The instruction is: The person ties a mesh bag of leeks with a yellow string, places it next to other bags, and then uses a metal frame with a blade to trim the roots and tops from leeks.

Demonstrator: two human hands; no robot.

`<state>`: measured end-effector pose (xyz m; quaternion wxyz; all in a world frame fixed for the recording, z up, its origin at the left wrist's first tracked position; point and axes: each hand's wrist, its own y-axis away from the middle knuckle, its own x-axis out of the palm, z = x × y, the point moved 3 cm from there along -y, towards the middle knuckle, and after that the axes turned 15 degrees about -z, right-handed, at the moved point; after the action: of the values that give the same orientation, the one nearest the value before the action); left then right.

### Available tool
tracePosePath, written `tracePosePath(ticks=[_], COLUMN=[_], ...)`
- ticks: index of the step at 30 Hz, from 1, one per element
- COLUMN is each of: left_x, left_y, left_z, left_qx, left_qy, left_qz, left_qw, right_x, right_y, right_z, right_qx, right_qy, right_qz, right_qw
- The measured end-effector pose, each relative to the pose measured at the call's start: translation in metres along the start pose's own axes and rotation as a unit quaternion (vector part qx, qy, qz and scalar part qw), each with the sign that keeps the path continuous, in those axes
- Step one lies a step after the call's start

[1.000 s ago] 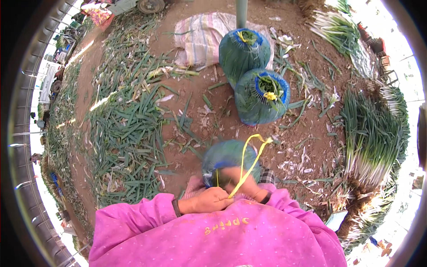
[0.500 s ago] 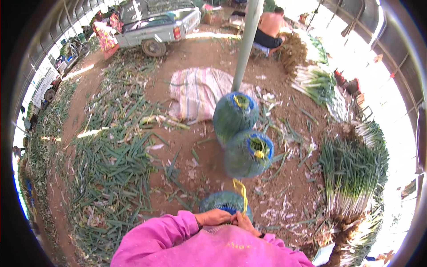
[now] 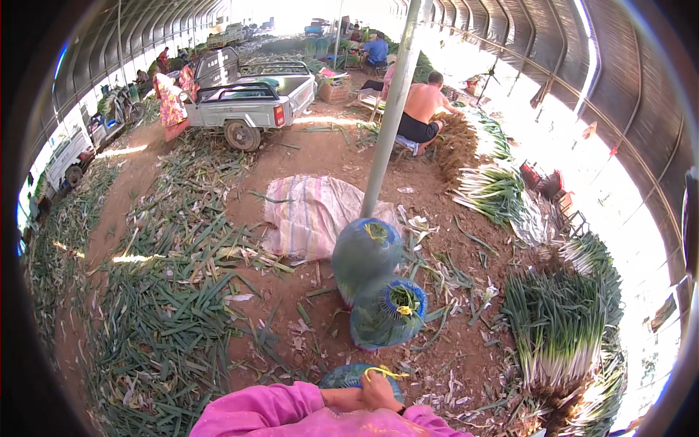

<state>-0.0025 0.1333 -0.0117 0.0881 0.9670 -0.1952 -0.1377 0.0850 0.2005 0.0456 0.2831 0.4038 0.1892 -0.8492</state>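
Low in front of me stands a filled blue net bag [image 3: 348,376], green showing through its mesh, its lower part hidden by my arms. At its mouth, my right hand [image 3: 380,392] is closed on a yellow tie [image 3: 381,373], which loops out above the fist. My left hand [image 3: 352,398] reaches in from the left against the right one; its fingers are hidden. Pink sleeves cover both arms. Just beyond stand two more full net bags: the nearer bag [image 3: 386,320] has a yellow tie at its top, and the farther bag [image 3: 366,255] touches it.
A metal pole [image 3: 389,116] rises behind the bags, beside a striped woven sheet [image 3: 309,215]. Cut green leaves [image 3: 175,306] litter the left ground. Bundled leeks [image 3: 557,320] lie right. Farther off are a grey cargo vehicle [image 3: 251,102] and a seated person [image 3: 422,113] handling leeks.
The view has tilted up, so the bags sit lower in the picture. My hands have drawn together, the right over the left, and the yellow tie's tall loop has dropped lower.
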Motion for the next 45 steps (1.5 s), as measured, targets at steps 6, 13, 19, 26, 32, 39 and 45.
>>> tracePosePath(ticks=[6, 13, 19, 26, 32, 39, 45], left_x=[-0.026, -0.025, -0.029, -0.026, -0.032, -0.043, -0.036], left_y=[0.002, 0.01, -0.003, 0.012, 0.026, 0.072, 0.064], left_z=[0.023, -0.011, -0.031, -0.034, -0.032, 0.049, 0.052], left_qx=[-0.234, -0.17, 0.102, 0.256, 0.223, -0.165, -0.185], left_qy=[0.223, 0.257, -0.213, -0.212, -0.291, -0.187, -0.12], left_qz=[0.0, 0.061, -0.01, -0.196, -0.242, -0.25, -0.254], left_qw=[0.946, 0.95, 0.972, 0.923, 0.898, 0.936, 0.942], right_x=[0.0, -0.021, 0.007, 0.033, 0.018, 0.111, 0.009], right_y=[0.042, 0.061, 0.052, 0.05, 0.061, 0.121, 0.068], right_z=[-0.041, -0.031, -0.055, -0.066, -0.074, -0.206, -0.098], right_qx=[0.059, -0.061, 0.355, 0.381, 0.46, 0.418, 0.276], right_qy=[-0.033, -0.275, -0.367, -0.366, -0.36, 0.004, -0.129], right_qz=[0.121, 0.23, 0.18, 0.3, 0.211, 0.206, 0.215], right_qw=[0.99, 0.931, 0.841, 0.794, 0.784, 0.885, 0.928])
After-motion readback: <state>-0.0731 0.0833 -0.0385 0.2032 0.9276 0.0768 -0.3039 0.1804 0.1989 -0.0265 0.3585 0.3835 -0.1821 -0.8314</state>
